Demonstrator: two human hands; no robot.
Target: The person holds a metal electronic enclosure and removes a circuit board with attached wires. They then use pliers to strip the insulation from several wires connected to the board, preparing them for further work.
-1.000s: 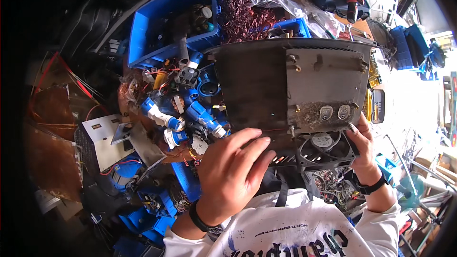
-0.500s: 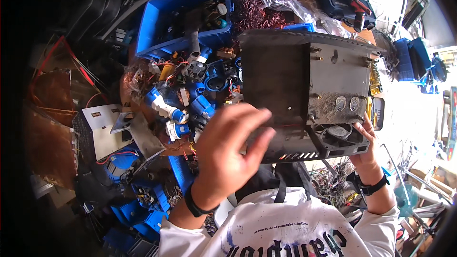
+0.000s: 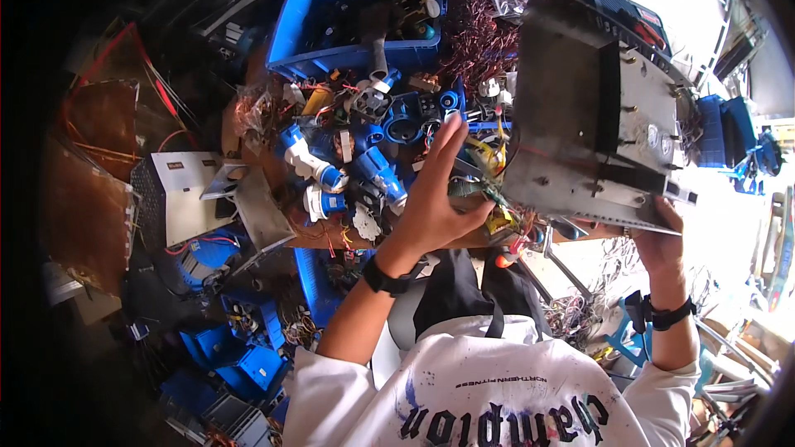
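Note:
A large grey metal equipment casing [image 3: 613, 116], dusty and with brass standoffs on its panel, is raised and tilted above the table's right part. My right hand [image 3: 662, 240] grips its lower right edge, with the fingers partly hidden behind the metal. My left hand [image 3: 439, 203] is raised over the table front, left of the casing. Its fingers point up, the thumb stands apart, and nothing shows between them. Close to that thumb is a green circuit board [image 3: 494, 194], beside yellow-wrapped parts [image 3: 495, 155]. Blue-and-white industrial plugs [image 3: 310, 157] lie to the left.
A blue crate [image 3: 356, 58] of dark parts stands at the back, beside a heap of reddish copper wire [image 3: 480, 33]. Bent metal panels [image 3: 195, 199] lie at the left. Blue bins [image 3: 248, 364] sit lower left; tangled cables [image 3: 571, 314] lie beyond the table's front edge.
The casing has moved right and tilted, and its fan is out of sight. My left hand has shifted right and its fingers have straightened upward. The circuit board and yellow-wrapped parts are now visible.

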